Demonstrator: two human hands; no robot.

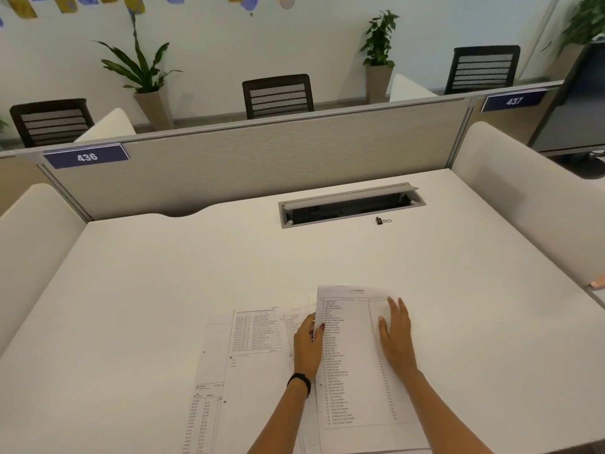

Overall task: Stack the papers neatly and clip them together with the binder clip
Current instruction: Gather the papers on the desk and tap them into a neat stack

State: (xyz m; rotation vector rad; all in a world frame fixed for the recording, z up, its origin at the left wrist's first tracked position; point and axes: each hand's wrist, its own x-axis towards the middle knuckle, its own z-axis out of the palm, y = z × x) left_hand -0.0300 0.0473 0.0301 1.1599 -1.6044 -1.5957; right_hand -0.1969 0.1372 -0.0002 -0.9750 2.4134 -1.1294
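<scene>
Several printed sheets lie spread on the white desk near its front edge. The top sheet (352,358), a long printed list, lies between my hands. My left hand (307,345) grips its left edge, thumb curled over the paper. My right hand (394,335) rests flat on its right side, fingers apart. Other sheets (255,335) fan out to the left, partly under one another. A small black binder clip (381,220) sits far back on the desk, well away from both hands.
A grey cable slot (350,206) with its lid raised is set into the desk just left of the clip. A beige partition (262,158) closes the back; white side panels (523,198) flank the desk. Chairs and plants stand beyond.
</scene>
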